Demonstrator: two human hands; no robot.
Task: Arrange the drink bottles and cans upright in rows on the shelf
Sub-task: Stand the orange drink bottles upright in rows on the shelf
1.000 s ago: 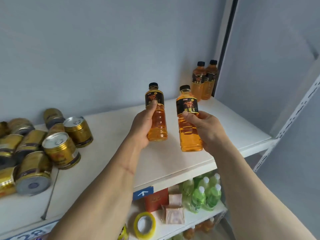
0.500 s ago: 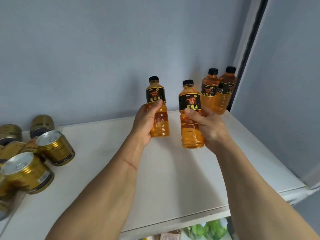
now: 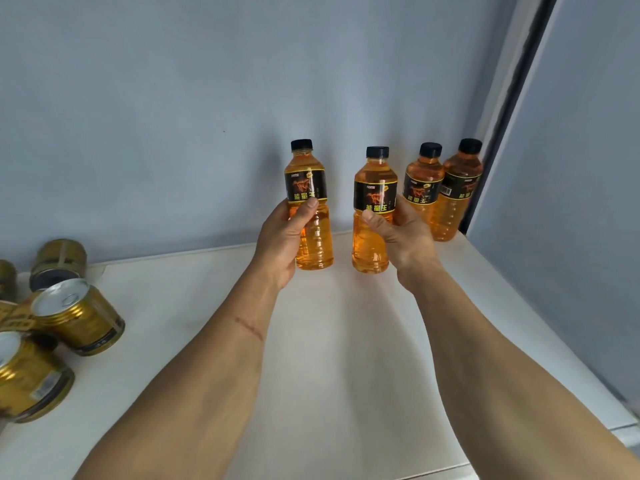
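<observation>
My left hand (image 3: 282,242) grips an orange drink bottle (image 3: 309,188) with a black cap and black label, held upright above the white shelf (image 3: 329,341). My right hand (image 3: 403,237) grips a second, matching bottle (image 3: 373,199), also upright, just left of two more orange bottles (image 3: 420,181) (image 3: 459,192) that stand together in the shelf's back right corner. Several gold cans (image 3: 78,317) lie on their sides in a heap at the shelf's left end.
A grey-blue wall runs behind the shelf, and a side panel with a dark strip (image 3: 512,98) closes off the right. The shelf's front edge (image 3: 627,431) shows at the lower right. Bare shelf board lies between the cans and the standing bottles.
Both hands have carried their bottles further back and to the right, closer to the two standing bottles in the corner. The view has tilted up, so the lower shelf is out of sight.
</observation>
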